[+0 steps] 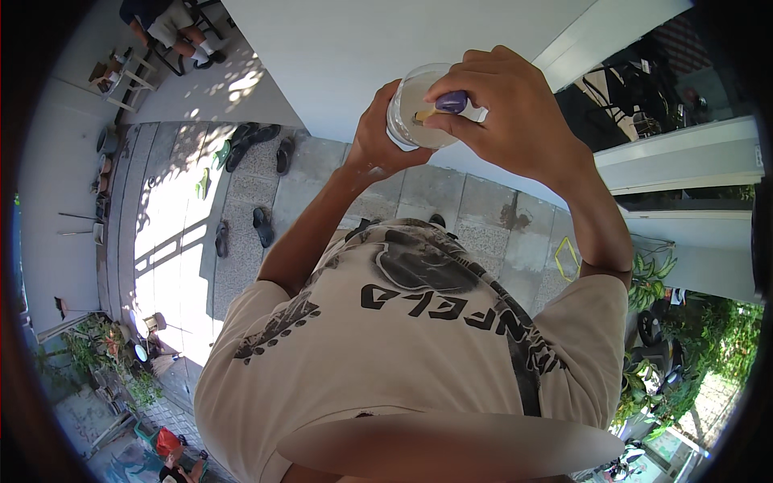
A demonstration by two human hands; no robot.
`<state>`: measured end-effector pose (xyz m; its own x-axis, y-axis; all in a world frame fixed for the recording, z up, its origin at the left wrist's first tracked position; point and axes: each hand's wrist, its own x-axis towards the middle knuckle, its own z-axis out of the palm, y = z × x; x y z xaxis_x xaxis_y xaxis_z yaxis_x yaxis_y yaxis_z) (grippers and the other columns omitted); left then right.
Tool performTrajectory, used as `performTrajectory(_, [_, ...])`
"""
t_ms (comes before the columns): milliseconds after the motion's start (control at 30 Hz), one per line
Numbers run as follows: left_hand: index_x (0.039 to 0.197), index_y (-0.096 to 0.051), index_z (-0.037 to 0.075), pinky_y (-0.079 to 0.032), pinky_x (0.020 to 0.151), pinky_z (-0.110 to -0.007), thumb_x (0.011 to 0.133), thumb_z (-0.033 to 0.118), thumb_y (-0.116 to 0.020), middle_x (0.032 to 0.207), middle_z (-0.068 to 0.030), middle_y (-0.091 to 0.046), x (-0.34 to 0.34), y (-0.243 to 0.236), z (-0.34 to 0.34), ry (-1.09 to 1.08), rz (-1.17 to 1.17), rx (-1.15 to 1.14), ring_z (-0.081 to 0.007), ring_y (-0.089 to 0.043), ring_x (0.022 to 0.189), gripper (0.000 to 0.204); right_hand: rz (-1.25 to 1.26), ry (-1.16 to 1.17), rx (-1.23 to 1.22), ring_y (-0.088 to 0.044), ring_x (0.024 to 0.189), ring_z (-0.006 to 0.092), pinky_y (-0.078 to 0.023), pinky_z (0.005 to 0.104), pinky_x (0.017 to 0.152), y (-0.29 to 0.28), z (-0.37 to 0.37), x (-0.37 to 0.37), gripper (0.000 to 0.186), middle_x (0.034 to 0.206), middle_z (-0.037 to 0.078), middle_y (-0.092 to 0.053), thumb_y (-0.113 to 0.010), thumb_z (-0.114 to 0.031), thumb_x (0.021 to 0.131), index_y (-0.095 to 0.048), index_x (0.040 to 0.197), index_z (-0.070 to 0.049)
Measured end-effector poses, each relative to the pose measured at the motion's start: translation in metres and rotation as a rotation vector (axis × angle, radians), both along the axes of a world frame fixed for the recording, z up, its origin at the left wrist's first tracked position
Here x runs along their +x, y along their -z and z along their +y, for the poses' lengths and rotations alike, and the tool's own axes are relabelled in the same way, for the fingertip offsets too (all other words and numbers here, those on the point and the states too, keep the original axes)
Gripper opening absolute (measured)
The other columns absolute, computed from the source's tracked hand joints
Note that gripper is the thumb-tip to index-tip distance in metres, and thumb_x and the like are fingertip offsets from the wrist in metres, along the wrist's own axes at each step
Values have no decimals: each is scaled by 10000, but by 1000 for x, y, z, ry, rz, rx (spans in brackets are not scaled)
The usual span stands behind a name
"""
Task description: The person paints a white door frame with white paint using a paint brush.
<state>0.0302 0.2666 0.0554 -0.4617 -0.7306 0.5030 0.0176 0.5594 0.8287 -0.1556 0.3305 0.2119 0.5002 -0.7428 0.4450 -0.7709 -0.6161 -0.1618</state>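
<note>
My left hand (pixel 375 133) is wrapped round the left side of a clear round container (pixel 405 95), held up in front of a white wall. Pale, cloudy contents show inside it. Above its right rim, my right hand (pixel 511 109) is closed on a small tool with a purple handle (pixel 452 102) and a yellowish lower part (pixel 424 116). The tool's lower end reaches into the mouth of the container; its tip is too small to make out, so I cannot tell its exact kind.
White wall (pixel 346 48) ahead; an opening with dark furniture (pixel 620 97) at right. Dark shoes (pixel 262 227) and slippers lie on the paving at left. A seated person (pixel 173 28) is at far left, another (pixel 173 467) at lower left. Plants (pixel 729 338) grow at right.
</note>
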Motion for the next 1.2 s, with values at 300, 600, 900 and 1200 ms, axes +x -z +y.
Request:
performTrajectory(300, [1422,-417,14,-542,976,-396,682,200,-918,1240,-161,-654,5,-5,-3,-19,-19,99,-267,-656,1153,914,-238,45,-21,-591,681,195,-459,329,684,-6,8,-4,217,775,20,-679,-852,-256,798,-727,899,-110])
performTrajectory(600, [1414,-426,-1,-560,957,-397,699,178,-913,1247,-169,-656,5,4,-10,-63,3,77,-266,-674,1134,884,-252,-64,-41,-651,743,202,-466,342,704,3,12,-2,193,800,28,-708,-855,-165,760,-725,893,-112])
performTrajectory(900, [1383,-445,-17,-565,936,-387,706,171,-906,1220,-161,-670,3,-1,-14,-47,19,113,-249,-682,1095,840,-149,-26,-176,-625,734,188,-475,353,706,4,9,-3,197,768,3,-685,-861,-164,741,-732,888,-138])
performTrajectory(1200, [1370,-450,-15,-567,928,-382,713,156,-894,1196,-160,-686,4,-1,-16,-31,30,122,-242,-690,1084,811,-229,-48,-120,-621,737,193,-489,352,692,7,7,-4,207,769,-5,-678,-866,-162,730,-742,893,-138])
